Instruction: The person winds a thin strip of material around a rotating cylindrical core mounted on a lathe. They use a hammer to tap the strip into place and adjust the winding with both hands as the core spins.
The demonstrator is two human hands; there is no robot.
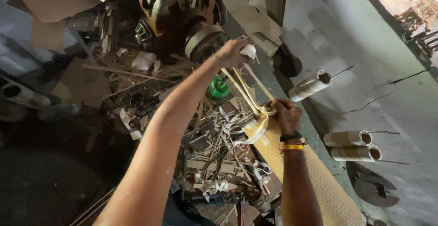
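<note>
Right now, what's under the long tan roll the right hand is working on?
Beneath the tan roll near the right hand lies a litter of wood strips and tape scraps. Further down, the roll hides whatever supports it.

A rusty motor housing [180, 13] sits at the far side, ribbed and dark, with sheets of cardboard [50, 2] to its left and more cardboard pieces [258, 20] to its right. Below it a litter of wood slivers and paper scraps [214, 157] covers the ground, and a green plastic piece [219, 89] lies among it. On the grey concrete floor [365, 57] to the right lie three paper-wound rolls with wire leads: one roll [310, 86] farther off, two rolls [351, 144] side by side nearer. A crack [388, 91] runs across the concrete
</note>
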